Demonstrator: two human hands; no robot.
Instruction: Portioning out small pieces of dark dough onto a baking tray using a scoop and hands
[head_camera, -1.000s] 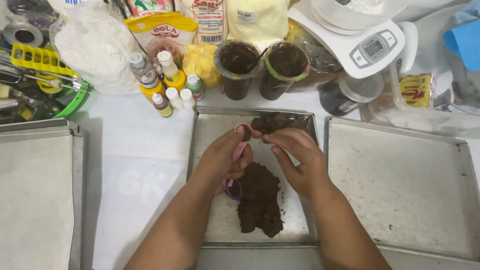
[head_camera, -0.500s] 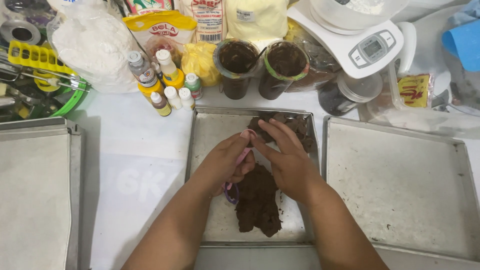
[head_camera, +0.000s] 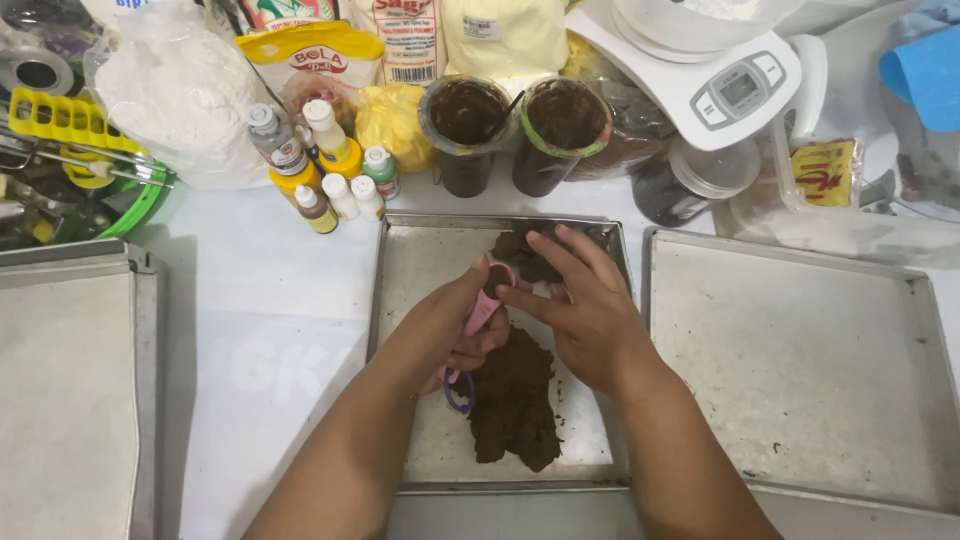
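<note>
A white table (head_camera: 250, 330) filled the view under even, soft light. Metal baking trays (head_camera: 800, 360) lay on it to either side of the hands. Beyond the hands, along the far edge, stood small colouring bottles (head_camera: 320, 170), two dark cups (head_camera: 510, 130), a white kitchen scale (head_camera: 720, 85), and bags of flour and powder (head_camera: 170, 90). Far to the left sat a yellow rack (head_camera: 60, 120) over a green bowl. No wall, floor or window showed.

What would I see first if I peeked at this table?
A big lump of dark brown dough in the middle metal tray, with two hands meeting over it. The left hand grips a pink measuring spoon; the right hand touches its bowl. Behind stand two cups of brown mixture.
</note>
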